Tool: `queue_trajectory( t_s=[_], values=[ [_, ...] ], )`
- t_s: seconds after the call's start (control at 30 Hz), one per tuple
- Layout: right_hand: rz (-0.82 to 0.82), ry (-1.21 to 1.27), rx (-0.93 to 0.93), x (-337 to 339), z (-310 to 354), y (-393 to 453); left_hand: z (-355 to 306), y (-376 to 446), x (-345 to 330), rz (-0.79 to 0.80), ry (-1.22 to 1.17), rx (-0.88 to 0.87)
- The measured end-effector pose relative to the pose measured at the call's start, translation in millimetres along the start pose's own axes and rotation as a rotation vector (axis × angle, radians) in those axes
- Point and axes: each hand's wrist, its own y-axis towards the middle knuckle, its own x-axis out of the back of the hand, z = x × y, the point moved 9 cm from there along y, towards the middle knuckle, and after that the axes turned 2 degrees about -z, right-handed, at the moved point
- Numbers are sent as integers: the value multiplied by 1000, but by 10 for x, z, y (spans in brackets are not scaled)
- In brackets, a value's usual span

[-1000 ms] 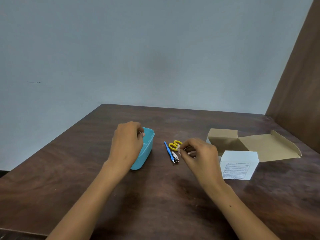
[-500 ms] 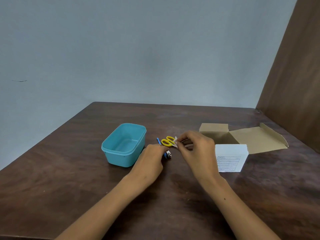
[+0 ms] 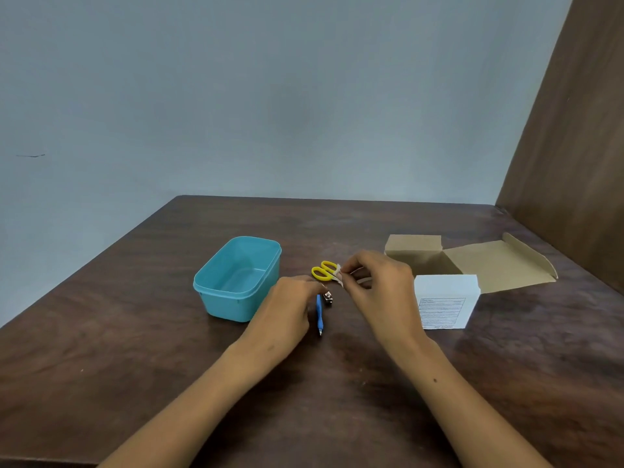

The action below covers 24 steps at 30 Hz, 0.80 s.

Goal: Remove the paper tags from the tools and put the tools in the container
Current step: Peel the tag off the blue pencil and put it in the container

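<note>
A teal plastic container (image 3: pixel 216 270) stands open on the brown table, nothing visible inside. To its right lie small yellow-handled scissors (image 3: pixel 323 270) with a white paper tag (image 3: pixel 339 278) at the blades. My right hand (image 3: pixel 380 287) pinches that tag between thumb and fingertips. Just in front lie a thin blue tool (image 3: pixel 319 314) and a metal nail clipper (image 3: pixel 328 296). My left hand (image 3: pixel 290 309) has its curled fingertips on the blue tool's far end, beside the clipper.
An open brown cardboard box (image 3: pixel 472 261) lies at the right with its flap spread flat. A white box with a printed label (image 3: pixel 445 300) stands in front of it. A brown wooden panel (image 3: pixel 574 163) rises along the table's right side.
My left hand left the container and came right to the blue tool, which now points toward me. My right hand stays pinching the tag at the scissors.
</note>
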Motion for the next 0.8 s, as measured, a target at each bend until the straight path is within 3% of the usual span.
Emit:
queue_trajectory(
  t_s=[0.13,0.53,0.67,0.8],
  values=[
    [14,-1,-23,-4,-22,4,18,61,-167,193,141,-72],
    [34,14,-30,15,-26,18,-77,5,-140,189,198,-159],
    [35,40,-25,26,-14,23,-51,-23,-127,132,129,-139],
    [5,137,-39,95,23,31,23,-24,49,-81,-26,-74]
  ],
)
